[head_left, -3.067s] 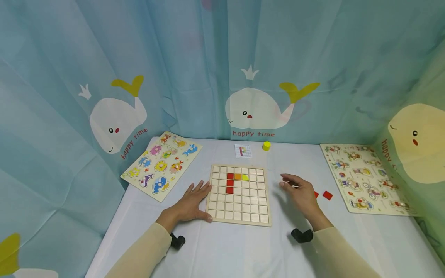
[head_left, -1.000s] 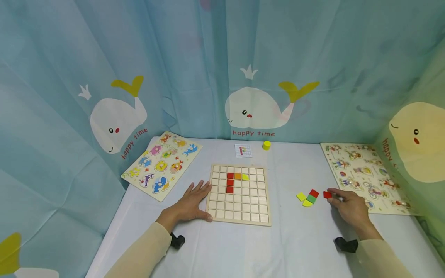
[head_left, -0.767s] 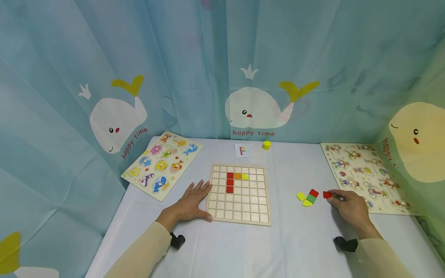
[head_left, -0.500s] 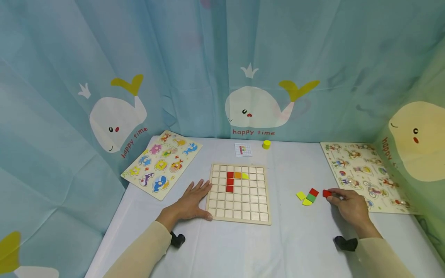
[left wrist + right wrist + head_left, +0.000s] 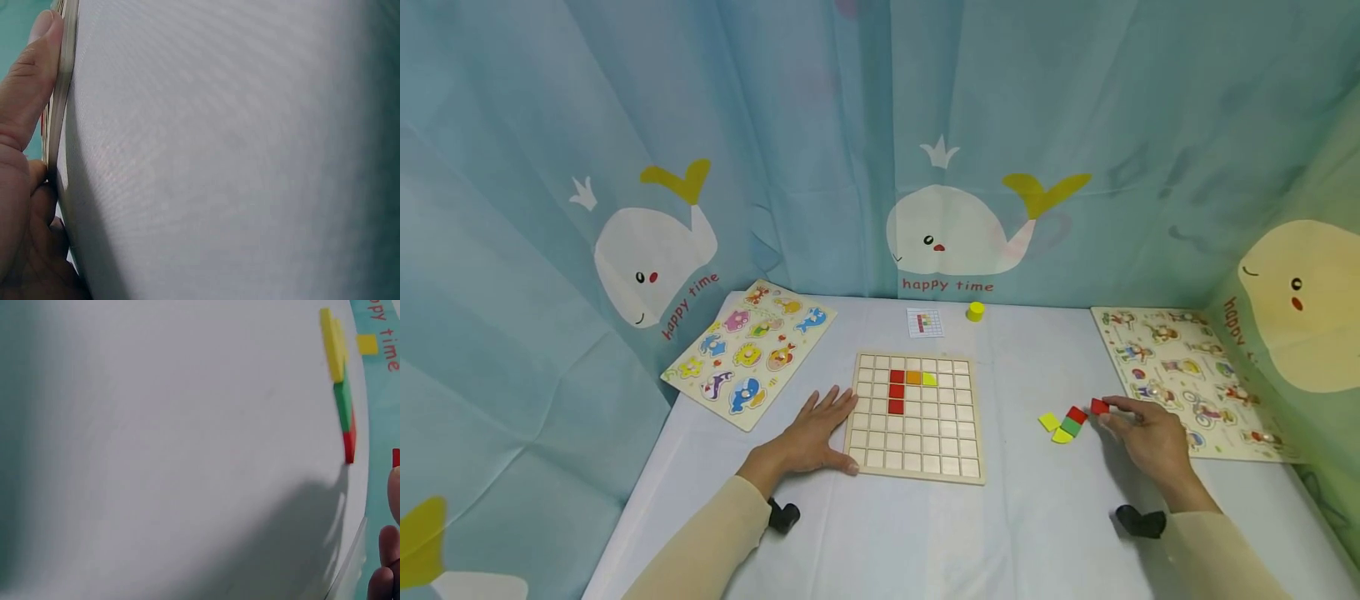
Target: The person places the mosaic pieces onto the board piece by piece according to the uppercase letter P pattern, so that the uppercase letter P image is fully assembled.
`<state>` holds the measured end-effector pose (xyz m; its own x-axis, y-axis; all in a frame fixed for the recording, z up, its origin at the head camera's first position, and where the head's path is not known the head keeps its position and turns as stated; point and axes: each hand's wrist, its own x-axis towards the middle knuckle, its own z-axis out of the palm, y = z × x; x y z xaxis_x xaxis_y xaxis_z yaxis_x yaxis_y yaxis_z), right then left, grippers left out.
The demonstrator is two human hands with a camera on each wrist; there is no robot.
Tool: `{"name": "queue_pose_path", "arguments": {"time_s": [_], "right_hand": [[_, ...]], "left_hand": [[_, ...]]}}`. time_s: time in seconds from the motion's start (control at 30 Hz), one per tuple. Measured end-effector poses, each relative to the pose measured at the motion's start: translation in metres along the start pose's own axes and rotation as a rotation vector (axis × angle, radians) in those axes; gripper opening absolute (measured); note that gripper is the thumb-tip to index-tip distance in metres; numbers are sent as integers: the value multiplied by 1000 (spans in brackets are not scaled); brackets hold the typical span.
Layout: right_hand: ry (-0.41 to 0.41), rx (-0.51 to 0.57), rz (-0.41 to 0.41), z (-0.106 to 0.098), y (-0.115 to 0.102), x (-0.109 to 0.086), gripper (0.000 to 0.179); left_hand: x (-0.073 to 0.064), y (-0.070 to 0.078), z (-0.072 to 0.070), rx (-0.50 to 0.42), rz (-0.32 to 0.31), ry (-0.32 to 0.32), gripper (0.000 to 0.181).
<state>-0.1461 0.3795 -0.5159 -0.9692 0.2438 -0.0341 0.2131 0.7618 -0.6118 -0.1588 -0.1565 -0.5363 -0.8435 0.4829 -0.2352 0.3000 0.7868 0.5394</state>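
Observation:
A wooden grid board (image 5: 925, 433) lies mid-table, with red tiles (image 5: 896, 392) in a short column and an orange tile (image 5: 913, 378) and a yellow quarter-round tile (image 5: 929, 379) beside the top one. Against the board's left edge rests my left hand (image 5: 808, 437), fingers spread; the left wrist view shows its thumb (image 5: 31, 81) along the edge. My right hand (image 5: 1153, 437) pinches a red square tile (image 5: 1099, 406) between thumb and fingertips, raised above the cloth. Left of it lie a red tile (image 5: 1076, 414), a green tile (image 5: 1071, 427) and two yellow pieces (image 5: 1049, 422).
A printed pattern card (image 5: 924, 323) and a yellow cylinder (image 5: 975, 312) stand behind the board. One peg puzzle (image 5: 748, 354) lies at the left, another puzzle (image 5: 1187, 383) at the right, partly behind my right hand. A whale-print curtain (image 5: 820, 167) encloses the table.
My right hand has gone from beside the board to the loose tiles on the right, pinched a red tile there and just now lifted it slightly. My left hand has stayed put.

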Motion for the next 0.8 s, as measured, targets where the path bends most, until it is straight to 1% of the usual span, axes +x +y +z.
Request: {"name": "queue_pose_path", "arguments": {"time_s": [0.13, 0.4, 0.47, 0.63, 0.8], "right_hand": [[-22, 37, 23, 1, -12, 0, 44], [-35, 101, -40, 8, -33, 0, 45], [-21, 115, -46, 10, -37, 0, 45], [45, 143, -70, 19, -51, 2, 39], [94, 198, -104, 28, -65, 1, 35]], "left_hand": [[0, 0, 0, 7, -2, 1, 122], [0, 1, -1, 5, 3, -3, 122], [1, 1, -1, 8, 4, -1, 122], [0, 1, -1, 7, 3, 7, 122], [0, 1, -1, 8, 1, 4, 122]]}}
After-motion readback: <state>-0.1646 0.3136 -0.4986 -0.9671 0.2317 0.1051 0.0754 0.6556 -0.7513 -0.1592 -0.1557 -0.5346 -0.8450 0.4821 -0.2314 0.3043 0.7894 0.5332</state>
